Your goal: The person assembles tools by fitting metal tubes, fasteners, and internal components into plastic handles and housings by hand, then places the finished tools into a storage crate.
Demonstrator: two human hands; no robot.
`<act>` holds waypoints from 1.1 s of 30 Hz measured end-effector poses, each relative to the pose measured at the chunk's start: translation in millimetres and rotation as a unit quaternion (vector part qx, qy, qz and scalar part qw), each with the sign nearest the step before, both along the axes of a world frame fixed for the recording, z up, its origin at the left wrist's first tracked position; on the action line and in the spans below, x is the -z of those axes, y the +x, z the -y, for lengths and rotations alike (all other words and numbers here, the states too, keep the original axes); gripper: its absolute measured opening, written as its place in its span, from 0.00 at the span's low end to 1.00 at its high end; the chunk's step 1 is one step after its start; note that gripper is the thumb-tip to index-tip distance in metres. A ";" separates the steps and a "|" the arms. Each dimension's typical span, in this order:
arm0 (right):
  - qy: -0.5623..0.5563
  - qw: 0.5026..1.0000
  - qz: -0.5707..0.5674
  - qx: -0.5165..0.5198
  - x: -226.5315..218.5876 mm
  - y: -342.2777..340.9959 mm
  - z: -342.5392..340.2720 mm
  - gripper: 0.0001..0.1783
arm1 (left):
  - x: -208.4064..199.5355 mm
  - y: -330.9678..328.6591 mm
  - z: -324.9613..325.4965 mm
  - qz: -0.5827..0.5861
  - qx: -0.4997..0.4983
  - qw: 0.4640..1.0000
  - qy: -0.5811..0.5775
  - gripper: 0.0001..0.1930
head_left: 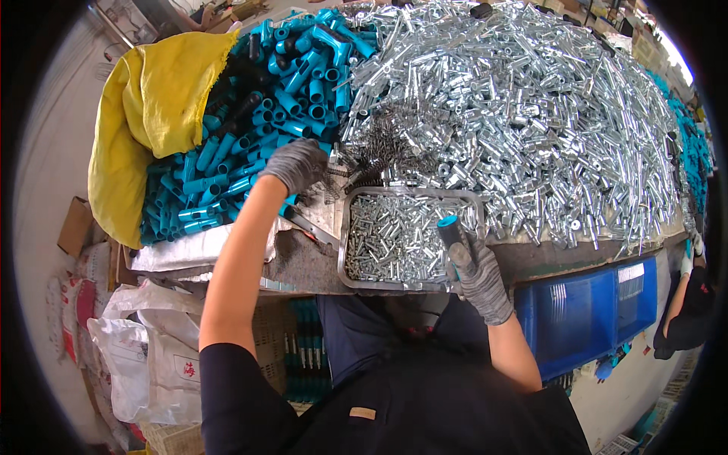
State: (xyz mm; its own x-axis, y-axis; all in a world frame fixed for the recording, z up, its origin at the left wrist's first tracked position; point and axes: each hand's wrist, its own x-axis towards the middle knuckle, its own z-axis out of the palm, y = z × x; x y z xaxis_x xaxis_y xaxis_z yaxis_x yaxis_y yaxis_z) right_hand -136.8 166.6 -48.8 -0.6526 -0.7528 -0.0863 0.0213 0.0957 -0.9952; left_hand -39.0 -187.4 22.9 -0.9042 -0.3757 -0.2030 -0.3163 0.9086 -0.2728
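Observation:
My right hand [483, 282], in a grey knit glove, is closed around a teal and black tubular plastic handle [450, 229]. The handle's round teal end points up and away, over the right side of a metal tray [345, 262] of small metal pins [394, 239]. My left hand [294, 165], gloved alike, is curled at the edge of a heap of teal plastic handles [303, 72]. Its fingertips are beside a tangle of dark coil springs [387, 144]; what they hold, if anything, is hidden.
A large heap of shiny metal tubes [531, 114] covers the table's right side. A yellow woven sack [144, 114] drapes over the left. Blue bins [576, 315] stand below the right edge, white bags [152, 349] at lower left. Another person's arm [675, 303] shows far right.

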 end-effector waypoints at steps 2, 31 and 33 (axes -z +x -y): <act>-0.017 1.000 0.001 0.008 -9.8 2.3 -0.3 0.29 | -25.1 13.5 9.9 -0.031 -0.048 0.992 0.116 0.14; -0.021 0.998 0.049 -0.010 4.7 26.9 -1.1 0.32 | -6.2 22.0 188.1 -0.249 -0.365 0.892 -0.096 0.32; 0.008 1.000 -0.022 -0.004 2.7 23.0 -2.9 0.24 | -1.8 15.8 168.6 -0.256 -0.365 0.891 -0.085 0.28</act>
State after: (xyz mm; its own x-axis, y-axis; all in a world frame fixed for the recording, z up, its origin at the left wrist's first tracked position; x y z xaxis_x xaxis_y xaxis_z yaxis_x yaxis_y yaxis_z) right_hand -113.8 169.5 -51.5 -0.6496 -0.7569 -0.0707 -0.0228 0.1123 -0.9934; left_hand -23.2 -356.0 24.6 -0.3635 -0.8880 0.2815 -0.9288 0.3688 -0.0361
